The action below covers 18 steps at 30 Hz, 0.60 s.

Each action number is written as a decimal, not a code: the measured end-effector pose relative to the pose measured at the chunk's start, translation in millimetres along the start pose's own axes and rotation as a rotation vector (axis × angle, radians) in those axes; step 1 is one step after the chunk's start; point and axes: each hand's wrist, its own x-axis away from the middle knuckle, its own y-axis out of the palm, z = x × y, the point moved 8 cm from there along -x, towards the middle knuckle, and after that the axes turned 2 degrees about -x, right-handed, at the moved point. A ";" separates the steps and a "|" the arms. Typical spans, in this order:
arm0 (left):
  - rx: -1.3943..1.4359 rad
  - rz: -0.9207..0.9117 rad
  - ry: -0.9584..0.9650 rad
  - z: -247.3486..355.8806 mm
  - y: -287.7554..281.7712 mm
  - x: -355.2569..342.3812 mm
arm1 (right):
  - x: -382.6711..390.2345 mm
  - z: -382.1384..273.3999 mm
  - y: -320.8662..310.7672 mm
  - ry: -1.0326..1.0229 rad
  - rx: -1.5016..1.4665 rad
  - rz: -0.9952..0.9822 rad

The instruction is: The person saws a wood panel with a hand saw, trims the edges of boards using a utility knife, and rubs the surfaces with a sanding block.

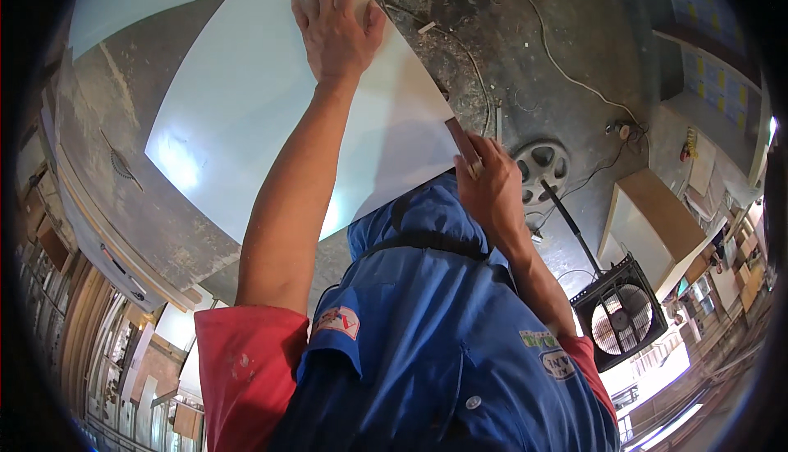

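Note:
A large glossy white panel point(271, 116) fills the upper middle, its near edge by my waist. My left hand point(338, 34) lies on its far part, palm down and fingers stretched out. At the panel's near right corner, my right hand point(495, 189) is closed round a narrow dark brown, flat-sided block point(461, 138). The block's free end sits against the panel's right edge. What the block is made of, and its underside, I cannot make out.
A standing fan point(620, 314) with a round base point(542, 171) is on my right, before a white box with a brown side point(652, 214). Cables point(546, 38) trail over the stained floor. Another pale panel point(139, 1) lies far left; boards point(74, 321) line the left side.

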 end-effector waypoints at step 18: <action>0.015 0.006 -0.001 3.0 -1.1 3.5 | -8.8 -1.8 2.9 0.003 0.092 -0.035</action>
